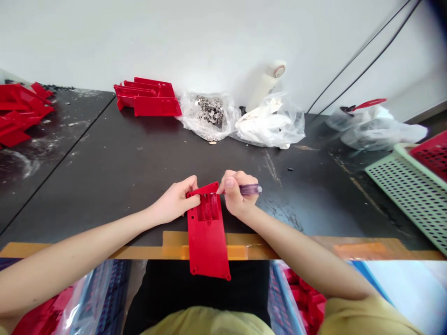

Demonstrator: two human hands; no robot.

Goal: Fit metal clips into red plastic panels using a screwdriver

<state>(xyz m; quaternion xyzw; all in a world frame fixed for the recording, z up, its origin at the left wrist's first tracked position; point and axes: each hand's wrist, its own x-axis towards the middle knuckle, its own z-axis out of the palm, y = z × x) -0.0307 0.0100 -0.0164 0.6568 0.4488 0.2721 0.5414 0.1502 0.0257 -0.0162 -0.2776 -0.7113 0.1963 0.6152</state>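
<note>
A red plastic part [208, 249] lies tilted over the table's front edge, its far end showing a recess with curved slots. My left hand [179, 200] pinches the part's upper left corner between thumb and fingers. Wrapped round a dark purple handled tool [249, 189], my right hand [239, 190] is at the part's upper right corner. The tool's tip is too small to make out near the slots, where small metallic bits show.
Red parts [153, 98] are stacked at the back, with more [21, 114] at far left. Behind are a bag of small metal pieces [210, 111], a white bag [268, 122] and a bottle [264, 86]. A pale green basket [407, 186] stands right; blue crates [288, 302] hold red parts below.
</note>
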